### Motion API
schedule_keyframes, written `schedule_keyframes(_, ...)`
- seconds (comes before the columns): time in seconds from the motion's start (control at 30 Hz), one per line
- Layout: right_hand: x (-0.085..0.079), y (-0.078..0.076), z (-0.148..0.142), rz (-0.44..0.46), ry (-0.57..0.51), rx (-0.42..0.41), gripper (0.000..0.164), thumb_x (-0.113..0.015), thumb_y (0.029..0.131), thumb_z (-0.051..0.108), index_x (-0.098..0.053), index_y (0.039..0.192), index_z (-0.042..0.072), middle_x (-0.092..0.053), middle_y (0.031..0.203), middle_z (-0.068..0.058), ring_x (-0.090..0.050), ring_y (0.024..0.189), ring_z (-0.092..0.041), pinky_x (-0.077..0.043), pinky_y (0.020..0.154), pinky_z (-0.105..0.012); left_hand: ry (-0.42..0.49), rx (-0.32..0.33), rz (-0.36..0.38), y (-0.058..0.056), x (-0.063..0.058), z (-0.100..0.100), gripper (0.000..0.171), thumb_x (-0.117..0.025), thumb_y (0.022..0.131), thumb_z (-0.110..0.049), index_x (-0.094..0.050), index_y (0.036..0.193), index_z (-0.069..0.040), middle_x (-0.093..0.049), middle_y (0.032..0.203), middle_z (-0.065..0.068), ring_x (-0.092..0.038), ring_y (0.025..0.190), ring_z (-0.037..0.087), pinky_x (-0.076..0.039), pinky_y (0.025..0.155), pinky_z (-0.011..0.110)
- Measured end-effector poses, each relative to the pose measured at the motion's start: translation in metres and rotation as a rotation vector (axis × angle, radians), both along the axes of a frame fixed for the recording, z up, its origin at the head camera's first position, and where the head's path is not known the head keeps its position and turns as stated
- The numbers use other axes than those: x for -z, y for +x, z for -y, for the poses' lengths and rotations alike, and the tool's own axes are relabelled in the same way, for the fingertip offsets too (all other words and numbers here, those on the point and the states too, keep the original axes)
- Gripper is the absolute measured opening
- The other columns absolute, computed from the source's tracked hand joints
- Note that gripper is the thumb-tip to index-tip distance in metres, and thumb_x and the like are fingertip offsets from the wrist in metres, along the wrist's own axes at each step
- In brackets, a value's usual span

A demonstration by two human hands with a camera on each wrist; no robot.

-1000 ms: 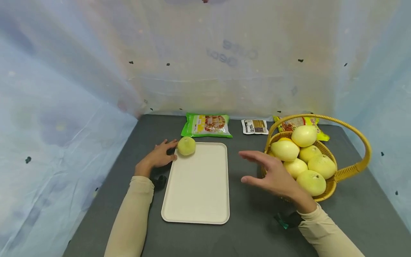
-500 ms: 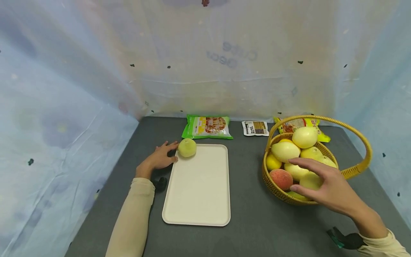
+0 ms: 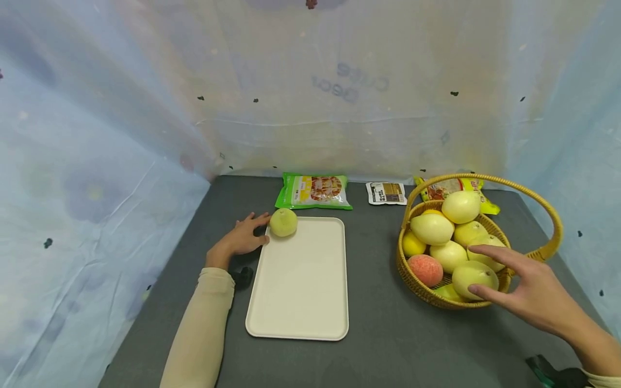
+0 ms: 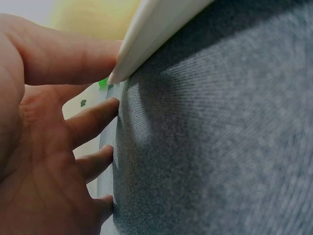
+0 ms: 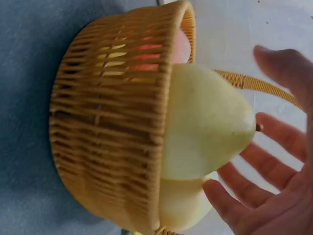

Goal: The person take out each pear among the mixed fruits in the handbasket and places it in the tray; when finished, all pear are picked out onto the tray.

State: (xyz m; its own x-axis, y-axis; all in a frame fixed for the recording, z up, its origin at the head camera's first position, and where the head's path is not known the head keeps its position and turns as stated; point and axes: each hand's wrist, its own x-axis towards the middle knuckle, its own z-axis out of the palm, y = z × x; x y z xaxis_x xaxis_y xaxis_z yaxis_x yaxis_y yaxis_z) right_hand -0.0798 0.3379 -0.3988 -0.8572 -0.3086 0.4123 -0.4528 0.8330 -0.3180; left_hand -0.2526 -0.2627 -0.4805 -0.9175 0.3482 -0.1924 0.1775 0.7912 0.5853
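My left hand (image 3: 241, 237) rests at the far left corner of a cream tray (image 3: 303, 285), fingers spread and fairly straight. In the left wrist view its thumb (image 4: 73, 56) touches the tray rim (image 4: 146, 34). Beside those fingertips, a round pale green fruit (image 3: 283, 222) sits on the tray's corner. My right hand (image 3: 540, 293) is spread at the near right side of a wicker basket (image 3: 405, 267) full of fruit. Between its thumb and fingers stands a pale green pear (image 5: 210, 122), stem towards the palm, with nothing gripped.
The basket also holds a peach (image 3: 425, 270), a lemon (image 3: 413, 245) and several pale fruits; its tall handle (image 3: 553, 229) arches over the right side. Behind lie a green food packet (image 3: 315, 191), a small white packet (image 3: 386, 193) and a yellow bag (image 3: 487, 205).
My right hand has moved right, from between the tray and basket, across the basket's front to its near right side. My left hand and the fruit on the tray stay put.
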Motion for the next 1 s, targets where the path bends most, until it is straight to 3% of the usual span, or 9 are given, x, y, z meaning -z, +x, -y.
schedule_keyframes(0.1, 0.004, -0.001, -0.005, 0.034, 0.062, 0.002, 0.08, -0.104, 0.07, 0.029, -0.071, 0.142, 0.017, -0.077, 0.127, -0.01, -0.059, 0.085, 0.006, -0.047, 0.066, -0.019, 0.004, 0.001, 0.001, 0.0, 0.0, 0.0, 0.069, -0.063, 0.108, -0.024, -0.039, 0.172, -0.01, -0.027, 0.181, 0.015, -0.002, 0.17, 0.051, 0.005, 0.13, 0.078)
schedule_keyframes(0.27, 0.008, -0.001, -0.007, 0.064, 0.114, 0.001, 0.075, -0.103, 0.074, 0.03, -0.072, 0.14, 0.013, -0.078, 0.123, -0.012, -0.05, 0.077, 0.004, -0.041, 0.059, -0.026, 0.0, -0.004, -0.001, 0.0, 0.001, 0.0, 0.069, -0.063, 0.108, -0.024, -0.039, 0.172, -0.01, -0.027, 0.181, 0.015, -0.002, 0.17, 0.051, 0.005, 0.13, 0.078)
schedule_keyframes(0.47, 0.008, -0.001, -0.006, 0.105, 0.141, 0.029, 0.079, -0.104, 0.071, 0.038, -0.073, 0.139, 0.013, -0.078, 0.127, -0.014, -0.06, 0.085, 0.005, -0.052, 0.063, -0.029, -0.008, -0.01, -0.001, -0.002, 0.001, 0.0, 0.069, -0.063, 0.108, -0.024, -0.039, 0.172, -0.011, -0.027, 0.182, 0.014, -0.003, 0.17, 0.05, 0.005, 0.13, 0.078)
schedule_keyframes(0.57, 0.01, -0.001, -0.004, 0.124, 0.15, 0.03, 0.081, -0.104, 0.071, 0.04, -0.073, 0.14, 0.013, -0.078, 0.13, -0.014, -0.065, 0.092, -0.002, -0.055, 0.066, -0.033, -0.006, -0.009, -0.001, -0.002, 0.001, 0.0, 0.069, -0.063, 0.108, -0.024, -0.039, 0.172, -0.011, -0.027, 0.182, 0.015, -0.002, 0.17, 0.05, 0.005, 0.13, 0.078)
schedule_keyframes(0.67, 0.014, 0.0, -0.003, 0.135, 0.145, 0.023, 0.083, -0.104, 0.071, 0.04, -0.071, 0.142, 0.014, -0.077, 0.132, -0.013, -0.069, 0.098, -0.009, -0.057, 0.069, -0.034, -0.005, -0.008, -0.003, -0.002, 0.0, 0.0, 0.07, -0.063, 0.108, -0.025, -0.039, 0.172, -0.011, -0.027, 0.181, 0.015, -0.002, 0.17, 0.05, 0.005, 0.13, 0.078)
schedule_keyframes(0.83, 0.019, 0.003, -0.001, 0.157, 0.114, 0.032, 0.085, -0.103, 0.074, 0.04, -0.068, 0.147, 0.014, -0.075, 0.136, -0.014, -0.067, 0.102, -0.008, -0.056, 0.071, -0.033, -0.001, -0.006, -0.008, -0.001, 0.001, 0.0, 0.069, -0.063, 0.108, -0.024, -0.04, 0.171, -0.011, -0.028, 0.181, 0.015, -0.003, 0.169, 0.051, 0.005, 0.13, 0.079)
schedule_keyframes(1.0, 0.021, 0.005, 0.0, 0.202, 0.035, 0.067, 0.083, -0.102, 0.077, 0.036, -0.065, 0.148, 0.013, -0.076, 0.131, -0.017, -0.063, 0.096, 0.003, -0.054, 0.068, -0.03, -0.003, -0.009, -0.002, 0.0, 0.001, 0.0, 0.069, -0.063, 0.107, -0.024, -0.04, 0.171, -0.011, -0.028, 0.181, 0.015, -0.003, 0.17, 0.05, 0.004, 0.13, 0.079)
